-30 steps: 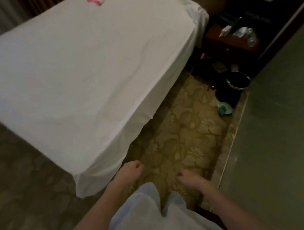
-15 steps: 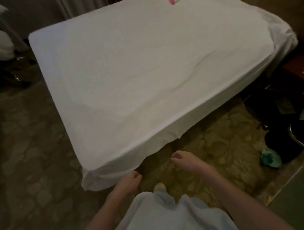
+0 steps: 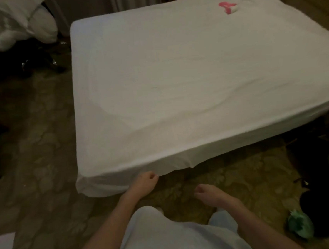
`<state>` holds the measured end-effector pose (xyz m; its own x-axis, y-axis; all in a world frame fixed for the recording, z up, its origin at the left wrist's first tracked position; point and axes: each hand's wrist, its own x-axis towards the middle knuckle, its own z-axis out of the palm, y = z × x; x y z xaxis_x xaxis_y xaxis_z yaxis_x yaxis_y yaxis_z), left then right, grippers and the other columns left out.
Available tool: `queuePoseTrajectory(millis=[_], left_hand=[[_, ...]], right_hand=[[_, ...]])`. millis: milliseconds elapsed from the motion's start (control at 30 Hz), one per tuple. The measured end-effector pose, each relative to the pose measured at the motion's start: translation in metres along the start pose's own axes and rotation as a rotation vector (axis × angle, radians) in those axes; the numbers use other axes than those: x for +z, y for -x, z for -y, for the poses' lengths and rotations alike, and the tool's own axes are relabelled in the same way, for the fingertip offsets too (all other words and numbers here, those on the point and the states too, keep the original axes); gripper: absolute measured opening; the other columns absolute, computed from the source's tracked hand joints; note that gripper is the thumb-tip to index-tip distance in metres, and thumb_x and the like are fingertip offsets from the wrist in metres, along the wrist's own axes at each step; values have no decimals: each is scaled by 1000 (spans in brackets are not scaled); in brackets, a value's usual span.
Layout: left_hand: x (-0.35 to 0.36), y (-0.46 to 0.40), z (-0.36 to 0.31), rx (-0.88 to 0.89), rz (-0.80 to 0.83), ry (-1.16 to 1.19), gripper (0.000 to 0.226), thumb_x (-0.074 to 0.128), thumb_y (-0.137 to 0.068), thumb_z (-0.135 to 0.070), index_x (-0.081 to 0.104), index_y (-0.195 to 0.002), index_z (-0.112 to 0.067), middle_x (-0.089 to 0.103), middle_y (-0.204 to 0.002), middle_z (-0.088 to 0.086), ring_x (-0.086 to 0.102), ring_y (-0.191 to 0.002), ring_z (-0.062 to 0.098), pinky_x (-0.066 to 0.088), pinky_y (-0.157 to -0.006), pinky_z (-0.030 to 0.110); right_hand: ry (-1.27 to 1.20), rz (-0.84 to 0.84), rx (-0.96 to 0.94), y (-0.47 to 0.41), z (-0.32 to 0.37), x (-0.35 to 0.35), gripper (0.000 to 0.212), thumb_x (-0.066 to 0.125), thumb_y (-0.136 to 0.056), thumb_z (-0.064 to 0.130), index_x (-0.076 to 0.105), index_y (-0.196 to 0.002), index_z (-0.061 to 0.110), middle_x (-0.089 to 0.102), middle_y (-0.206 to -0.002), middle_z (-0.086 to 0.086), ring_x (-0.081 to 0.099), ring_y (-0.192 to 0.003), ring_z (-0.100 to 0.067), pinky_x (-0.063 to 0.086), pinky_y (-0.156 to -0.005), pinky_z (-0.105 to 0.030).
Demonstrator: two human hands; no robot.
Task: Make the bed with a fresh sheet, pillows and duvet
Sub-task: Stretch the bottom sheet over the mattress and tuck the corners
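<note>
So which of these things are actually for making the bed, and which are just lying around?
For the job:
- white sheet spread over the mattress
- heap of white bedding at the far left

Lying about:
- small pink and white object on the sheet
- crumpled green cloth on the carpet
- dark round bin beside it

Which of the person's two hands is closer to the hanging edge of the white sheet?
The left hand. It reaches the sheet at its hanging hem near the bed's corner, while the right hand hangs over the patterned carpet, apart from the sheet.
</note>
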<state>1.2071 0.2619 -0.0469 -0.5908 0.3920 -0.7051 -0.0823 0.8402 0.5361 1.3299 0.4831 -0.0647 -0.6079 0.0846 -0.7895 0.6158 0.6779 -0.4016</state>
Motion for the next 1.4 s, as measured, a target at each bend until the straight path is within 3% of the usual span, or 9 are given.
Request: queuePoseTrajectory(millis=[233, 500, 733, 800, 867, 933, 1067, 1167, 1400], left_hand=[[102, -2, -65, -148, -207, 227, 25, 45, -98, -31, 64, -102, -15, 65, -104, 6, 61, -94, 23, 48, -81, 34], [185, -51, -117, -174, -223, 252, 22, 43, -99, -31, 62, -105, -21, 61, -102, 0, 59, -92, 15, 50, -83, 33], [198, -199, -102, -102, -285, 177, 33, 38, -102, -33, 56, -80, -14, 57, -83, 4, 54, -74, 17, 39, -66, 29], [196, -256, -91, -114, -386, 280, 42, 36, -102, -38, 59, -78, -13, 64, -89, 11, 60, -82, 24, 46, -76, 31], [196, -312, -81, -150, -531, 504, 58, 36, -99, -47, 65, -86, 0, 67, -94, 24, 65, -91, 32, 50, -85, 36], [206, -351, -75, -145, -646, 713, 64, 35, -97, -55, 62, -78, 0, 66, -80, 19, 66, -80, 31, 52, -80, 37], [240, -383, -65, 98, -963, 890, 50, 42, -98, -43, 55, -60, -12, 55, -57, 3, 52, -58, 22, 43, -65, 33], [257, -394, -56, 283, -1129, 919, 42, 49, -97, -33, 54, -60, -16, 53, -55, -1, 49, -55, 18, 42, -63, 33], [257, -398, -43, 406, -1185, 774, 39, 55, -96, -24, 56, -57, -17, 57, -52, -6, 48, -48, 2, 40, -59, 32]], right_hand=[[117, 34, -119, 0, -80, -70, 27, 46, -95, 33, 61, -113, 20, 61, -111, 1, 59, -98, -14, 52, -88, -33], [229, 73, -193, -48, -155, -126, 29, 44, -99, 30, 57, -122, 18, 59, -118, -2, 58, -100, -15, 51, -89, -31], [66, -214, -137, -177, -218, -146, 33, 46, -100, 26, 66, -106, 0, 66, -103, -17, 61, -92, -27, 47, -81, -38], [-187, -257, -100, -227, -226, -151, 42, 43, -101, 30, 64, -93, -6, 61, -92, -27, 58, -82, -33, 42, -70, -36], [-598, -321, -41, -274, -224, -151, 46, 41, -100, 41, 56, -80, 3, 56, -79, -18, 56, -73, -28, 42, -66, -33], [-774, -447, -69, -318, -225, -146, 56, 38, -97, 55, 54, -73, 7, 57, -76, -12, 57, -73, -26, 46, -66, -33], [-805, -761, -222, -365, -237, -130, 65, 40, -93, 62, 59, -67, 6, 63, -74, -13, 57, -73, -29, 45, -75, -39], [-844, -918, -360, -369, -241, -120, 58, 48, -96, 47, 53, -54, 6, 55, -56, -10, 50, -53, -18, 37, -60, -32], [-805, -1035, -453, -357, -243, -106, 52, 50, -98, 33, 49, -51, 11, 46, -49, -2, 44, -49, -15, 32, -50, -29]])
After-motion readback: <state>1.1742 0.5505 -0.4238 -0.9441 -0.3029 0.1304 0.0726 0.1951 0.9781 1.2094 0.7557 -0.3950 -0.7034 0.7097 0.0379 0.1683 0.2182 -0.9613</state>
